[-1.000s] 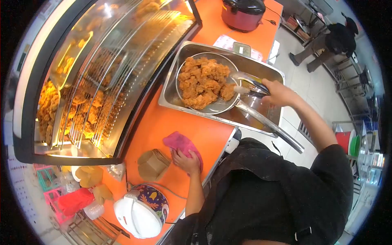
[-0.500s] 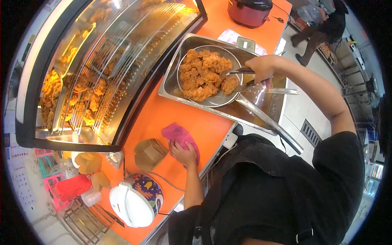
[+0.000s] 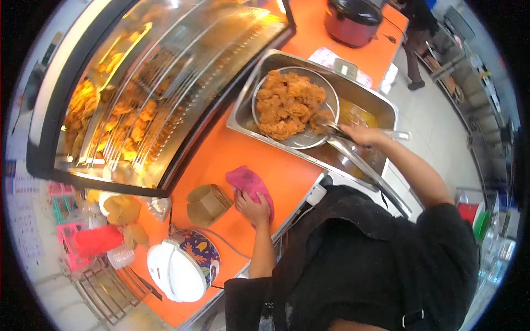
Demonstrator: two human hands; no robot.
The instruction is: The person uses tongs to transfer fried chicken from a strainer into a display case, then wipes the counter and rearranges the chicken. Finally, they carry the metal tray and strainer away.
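My right hand (image 3: 360, 134) is closed around metal tongs (image 3: 335, 129), whose tips are at pieces of fried chicken near the strainer's lower right rim. The round mesh strainer (image 3: 334, 99) holds a heap of fried chicken (image 3: 290, 102) and rests in a deep steel pan (image 3: 243, 113). Its long handle (image 3: 375, 175) slants down over the pan's edge toward my body. My left hand (image 3: 253, 207) lies with fingers spread on a pink cloth (image 3: 246, 180) on the orange table (image 3: 287, 179). Beside it stands a stack of brown paper boxes (image 3: 207, 205).
A lit glass display case (image 3: 165, 105) with fried chicken stands at the left. A white-lidded rice cooker (image 3: 176, 270) with its cord is near the table's lower edge. At the back sits a dark red cooker (image 3: 353, 22). Another person (image 3: 417, 38) stands beyond the table.
My right hand and the tongs have moved down along the strainer's right side. My left hand stays on the cloth. The view has shifted slightly, and the other person has shifted.
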